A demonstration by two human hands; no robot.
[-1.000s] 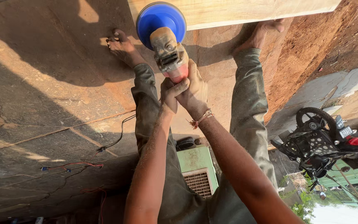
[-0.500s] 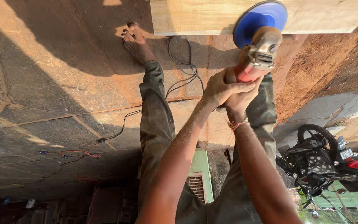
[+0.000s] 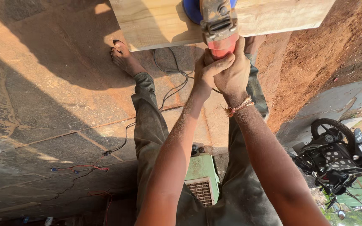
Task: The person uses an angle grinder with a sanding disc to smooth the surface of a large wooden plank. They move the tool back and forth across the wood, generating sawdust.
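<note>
1. Stone paving (image 3: 42,96) streaked with red dust fills the head view; a pale wooden plank (image 3: 156,23) lies across the top edge.
2. Both hands clench the red handle of an angle grinder (image 3: 219,29): left hand (image 3: 208,71) wrapped from the side, right hand (image 3: 235,71) over it, a thread band at the wrist.
3. Beyond the hands, the grinder's blue disc (image 3: 191,10) rests on the plank.
4. A black cord (image 3: 168,90) trails past a bare foot (image 3: 122,56); a green box (image 3: 202,175) sits between the legs, a motorcycle (image 3: 340,159) at far right.
</note>
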